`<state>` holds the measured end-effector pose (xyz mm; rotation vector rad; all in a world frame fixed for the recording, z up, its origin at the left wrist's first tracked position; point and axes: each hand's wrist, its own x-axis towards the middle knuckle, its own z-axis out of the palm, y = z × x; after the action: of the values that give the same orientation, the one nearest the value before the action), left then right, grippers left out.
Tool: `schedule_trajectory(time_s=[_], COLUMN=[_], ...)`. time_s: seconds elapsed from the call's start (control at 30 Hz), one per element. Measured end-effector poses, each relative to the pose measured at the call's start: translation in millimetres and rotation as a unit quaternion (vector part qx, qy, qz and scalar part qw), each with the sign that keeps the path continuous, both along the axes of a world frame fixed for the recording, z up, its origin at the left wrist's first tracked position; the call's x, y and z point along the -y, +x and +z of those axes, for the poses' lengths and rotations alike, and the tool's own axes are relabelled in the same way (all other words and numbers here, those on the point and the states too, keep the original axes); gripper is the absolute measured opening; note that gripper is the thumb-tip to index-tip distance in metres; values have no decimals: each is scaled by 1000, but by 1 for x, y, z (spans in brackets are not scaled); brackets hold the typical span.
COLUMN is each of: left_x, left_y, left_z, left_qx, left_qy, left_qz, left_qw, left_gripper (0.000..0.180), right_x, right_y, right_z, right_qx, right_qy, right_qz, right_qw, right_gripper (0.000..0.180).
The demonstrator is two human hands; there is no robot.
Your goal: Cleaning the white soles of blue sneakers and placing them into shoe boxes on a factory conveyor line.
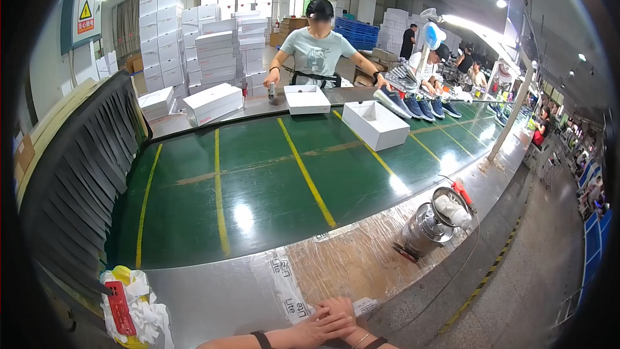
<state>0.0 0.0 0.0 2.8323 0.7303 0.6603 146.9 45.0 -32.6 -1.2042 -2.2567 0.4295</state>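
My left hand [318,328] lies across the back of my right hand and wrist, its fingers stretched out together. My right hand [340,308] is under it, fingers extended, at the near edge of a brown board [352,262] wrapped in clear film. Neither hand holds a tool or part. Dark bands circle both forearms, and a thin bracelet is on my right wrist. Beyond the board runs a green conveyor belt [252,200] with yellow cross lines. An open white shoebox [376,126] sits on its far part.
A metal canister [426,229] with a red-handled tool [463,195] stands on the right. At the left is a bag of white scraps with a red object [120,308]. Across the belt, a person [316,52] stands by another open box [307,99] and blue shoes [416,108]. Dark strip curtain [84,174] hangs left.
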Motion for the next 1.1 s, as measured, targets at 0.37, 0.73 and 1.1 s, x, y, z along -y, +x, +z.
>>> schedule_trajectory(time_s=[0.37,0.73,1.1], left_x=[1,1,1], left_y=[2,3,2], left_z=[-1,-4,-4], left_qx=[9,20,21], left_qy=[-14,-19,-18], left_qz=[-4,-5,-8], left_qw=[1000,1000,1000], left_gripper=[54,55,56], right_x=[0,1,1], right_y=[2,2,2], right_z=[-7,1,-2], right_qx=[0,3,14], right_qy=[35,26,16], right_qz=[-2,2,0], right_qw=[999,1000,1000], right_gripper=[10,11,13])
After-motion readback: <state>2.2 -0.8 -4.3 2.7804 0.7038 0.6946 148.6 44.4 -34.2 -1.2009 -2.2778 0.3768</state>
